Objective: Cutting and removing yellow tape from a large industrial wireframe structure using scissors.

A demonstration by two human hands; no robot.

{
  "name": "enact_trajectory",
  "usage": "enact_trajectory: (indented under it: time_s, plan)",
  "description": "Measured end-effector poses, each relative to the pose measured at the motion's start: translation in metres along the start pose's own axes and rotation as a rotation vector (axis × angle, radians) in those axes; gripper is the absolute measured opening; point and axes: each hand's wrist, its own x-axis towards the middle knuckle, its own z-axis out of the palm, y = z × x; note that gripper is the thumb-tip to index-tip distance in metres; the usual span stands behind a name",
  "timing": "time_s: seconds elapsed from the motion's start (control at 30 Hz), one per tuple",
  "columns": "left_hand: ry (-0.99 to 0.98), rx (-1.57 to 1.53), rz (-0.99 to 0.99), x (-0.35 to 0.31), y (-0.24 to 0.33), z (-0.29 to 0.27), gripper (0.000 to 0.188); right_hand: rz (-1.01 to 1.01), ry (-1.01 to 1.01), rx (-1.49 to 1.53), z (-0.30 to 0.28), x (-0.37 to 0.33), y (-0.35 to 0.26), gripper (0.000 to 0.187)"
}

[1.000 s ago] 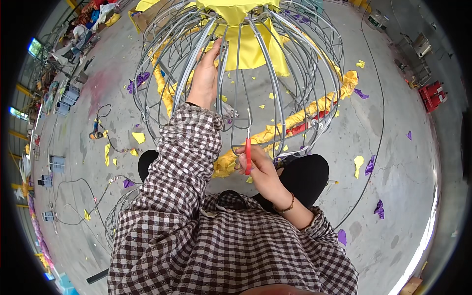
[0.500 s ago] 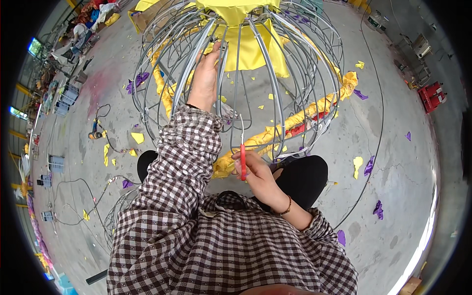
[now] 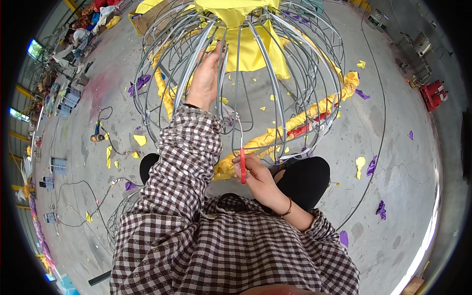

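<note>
One yellow cloth [image 3: 236, 11] caps the wire frame [image 3: 262, 47] before us; most ribs [image 3: 276, 88] below stand uncovered. Our right hand [image 3: 260, 181] has its grip round red scissors [image 3: 243, 164], blades toward the frame; our left hand [image 3: 204, 81] reaches among the ribs, its grip too hidden to tell.

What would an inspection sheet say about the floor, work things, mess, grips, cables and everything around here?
Surface: grey floor, pinkish stain at left.
Job's things: wire frame with yellow cloth on its upper part; red-handled scissors.
Clutter: yellow scraps and purple scraps scattered about.
Grips: left grip up at the wire frame, fingertips partly hidden; right grip holds the red-handled scissors.
Cables: dark cable curving along the floor at right.
Surroundings: red equipment at right; another person far off, upper left.
</note>
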Motion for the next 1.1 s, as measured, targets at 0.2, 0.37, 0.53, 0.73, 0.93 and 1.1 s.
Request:
enact_trajectory:
  time_s: [0.2, 0.37, 0.53, 0.73, 0.93, 1.1]
  plan:
    - [0.037, 0.175, 0.017, 0.011, 0.0, 0.003, 0.018, 0.037, -0.073, -0.055, 0.01, 0.005, -0.001, 0.033]
    - [0.166, 0.197, 0.056, -0.004, -0.006, 0.007, 0.024, 0.053, -0.077, -0.041, 0.013, -0.002, 0.001, 0.033]
    - [0.105, 0.303, 0.045, 0.005, -0.004, 0.0, 0.031, 0.033, -0.056, -0.045, 0.013, -0.001, 0.012, 0.032]
    - [0.03, 0.454, 0.157, 0.018, -0.01, -0.006, 0.036, 0.034, -0.083, -0.047, 0.027, 0.011, 0.009, 0.031]
    - [0.074, 0.373, 0.026, -0.017, 0.003, 0.003, 0.049, 0.088, -0.117, 0.016, 0.015, 0.005, 0.021, 0.034]
    - [-0.111, 0.467, 0.071, -0.088, 0.029, 0.024, 0.074, 0.1, -0.078, 0.077, 0.009, -0.01, 0.01, 0.037]
